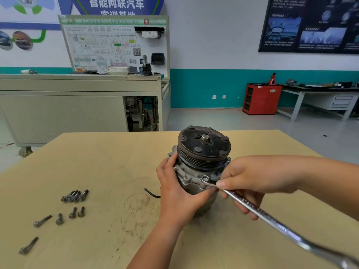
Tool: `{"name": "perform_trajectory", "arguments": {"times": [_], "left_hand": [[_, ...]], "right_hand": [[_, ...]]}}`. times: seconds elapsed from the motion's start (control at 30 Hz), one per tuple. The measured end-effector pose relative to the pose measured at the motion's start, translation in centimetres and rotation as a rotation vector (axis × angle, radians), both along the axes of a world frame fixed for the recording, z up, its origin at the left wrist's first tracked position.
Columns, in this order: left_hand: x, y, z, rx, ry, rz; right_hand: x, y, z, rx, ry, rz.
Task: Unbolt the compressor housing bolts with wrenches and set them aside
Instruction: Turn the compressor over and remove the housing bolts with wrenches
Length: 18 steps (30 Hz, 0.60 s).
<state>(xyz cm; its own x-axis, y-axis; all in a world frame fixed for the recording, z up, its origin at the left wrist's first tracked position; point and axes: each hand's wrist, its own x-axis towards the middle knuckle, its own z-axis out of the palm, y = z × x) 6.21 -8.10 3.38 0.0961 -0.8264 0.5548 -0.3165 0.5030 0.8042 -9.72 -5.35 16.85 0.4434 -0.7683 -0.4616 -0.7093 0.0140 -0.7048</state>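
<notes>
Grey compressor upright, dark grooved pulley, seemingly grimy.

The left hand and the right hand are bare. Both forearms are uncovered as far as they show. The nails are short.

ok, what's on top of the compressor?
A dark grooved pulley with a nut at its centre. The left hand and the right hand, holding a wrench, cover the lower front of the compressor; its base is hidden.
</notes>
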Motion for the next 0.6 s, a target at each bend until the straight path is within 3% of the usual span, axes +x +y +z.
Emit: {"name": "perform_trajectory", "arguments": {"times": [0.13, 0.23, 0.4, 0.5, 0.6], "left_hand": [[0.0, 0.1, 0.2, 0.019, -0.008, -0.003], [0.1, 0.0, 0.1, 0.021, -0.004, -0.014], [0.0, 0.0, 0.0, 0.012, 0.015, -0.017], [0.1, -0.1, -0.1, 0.005, 0.008, -0.013], [0.0, -0.2, -0.1, -0.004, 0.009, -0.013]], "right_hand": [[-0.6, -1.3, 1.1, -0.388, 0.337, 0.112], [-1.4, -1.8, 0.7, -0.567, 0.382, 0.131], [-1.8, -0.3, -0.2, 0.003, -0.025, 0.029], [-0.8, 0.5, -1.5, 0.111, -0.199, -0.027], [-0.1, 0.5, -1.9, 0.121, -0.251, -0.067]]}}
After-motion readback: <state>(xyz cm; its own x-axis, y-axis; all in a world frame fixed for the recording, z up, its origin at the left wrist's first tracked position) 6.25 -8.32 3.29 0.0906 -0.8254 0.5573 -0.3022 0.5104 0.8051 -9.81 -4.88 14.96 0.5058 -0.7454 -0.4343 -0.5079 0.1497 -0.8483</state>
